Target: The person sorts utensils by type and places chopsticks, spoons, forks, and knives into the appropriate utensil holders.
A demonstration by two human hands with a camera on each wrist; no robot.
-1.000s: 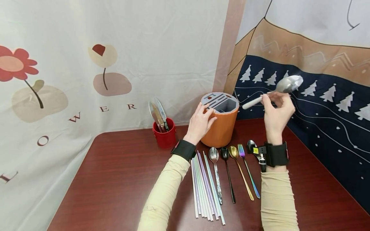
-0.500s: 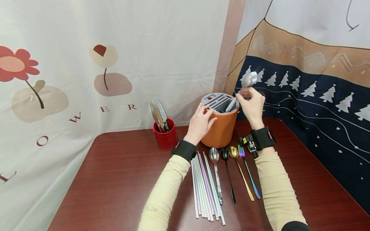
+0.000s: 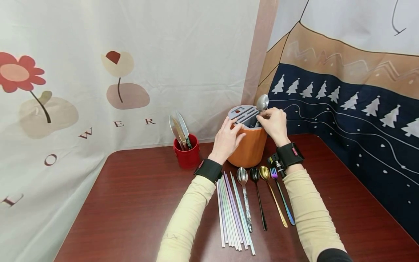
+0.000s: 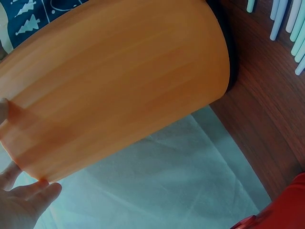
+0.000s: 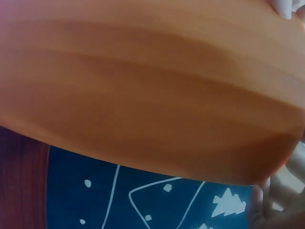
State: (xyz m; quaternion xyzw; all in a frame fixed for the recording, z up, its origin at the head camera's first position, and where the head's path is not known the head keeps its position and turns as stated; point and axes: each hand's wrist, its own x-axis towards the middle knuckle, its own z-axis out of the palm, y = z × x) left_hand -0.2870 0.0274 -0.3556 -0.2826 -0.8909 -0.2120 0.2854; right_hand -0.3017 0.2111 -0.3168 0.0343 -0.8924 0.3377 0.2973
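An orange utensil holder (image 3: 247, 148) with a grey slotted top (image 3: 241, 113) stands at the back of the table. My right hand (image 3: 275, 124) pinches a spoon (image 3: 262, 102) over the right side of the top. Its silver bowl points up, and its lower handle is hidden in the large compartment. My left hand (image 3: 226, 139) rests on the holder's near left rim, fingers spread. In the left wrist view the left fingertips (image 4: 45, 191) lie along the rim of the orange wall. The right wrist view shows the right fingers (image 5: 259, 200) at the rim, the spoon out of sight.
In front of the holder lie several pastel chopsticks (image 3: 233, 214), a silver spoon (image 3: 242, 176), a black spoon (image 3: 254, 174), a gold spoon (image 3: 265, 173) and a rainbow fork (image 3: 284, 200). A red cup (image 3: 187, 156) with several knives (image 3: 180, 131) stands left. Cloth hangs behind.
My right hand has moved left and down with the spoon, turning it upright and lowering its handle into the holder. The left hand has stayed on the rim.
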